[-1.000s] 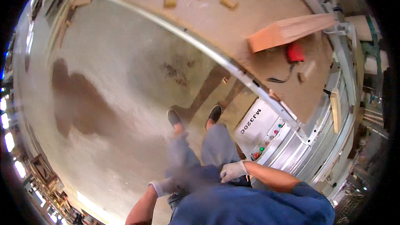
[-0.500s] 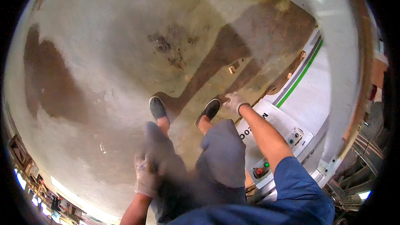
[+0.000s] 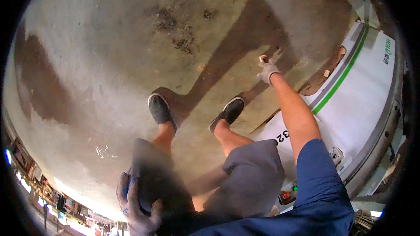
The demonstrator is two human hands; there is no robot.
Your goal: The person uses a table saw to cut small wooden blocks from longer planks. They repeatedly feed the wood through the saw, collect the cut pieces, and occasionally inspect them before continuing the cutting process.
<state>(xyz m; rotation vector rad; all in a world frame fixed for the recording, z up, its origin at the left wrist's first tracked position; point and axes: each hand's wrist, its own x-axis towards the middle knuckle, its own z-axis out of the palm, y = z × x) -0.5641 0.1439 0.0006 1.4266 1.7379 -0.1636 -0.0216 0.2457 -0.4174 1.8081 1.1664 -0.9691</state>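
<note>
My right hand (image 3: 268,72), in a pale work glove, reaches down to the floor ahead of my right shoe. Its fingertips are at a small wooden block (image 3: 263,58), with thumb and fingers apart. The block seems to lie on the floor; whether the fingers touch it is hard to tell. My left hand (image 3: 139,207), in a glove with blue marks, is by my left thigh at the lower left. Its fingers are stretched and its thumb stands apart, against the dark cloth of my shorts.
Along the right stands a white machine panel (image 3: 356,98) with a green stripe. A red button (image 3: 286,196) and a green button (image 3: 295,188) sit near my right elbow. More wood scraps (image 3: 327,73) lie at its base. A dark rough patch (image 3: 181,30) marks the concrete floor.
My right arm has stretched forward and down, bringing the hand from beside my shoe to the wooden block. My left hand has shifted back along the thigh. The view has tilted and come lower.
</note>
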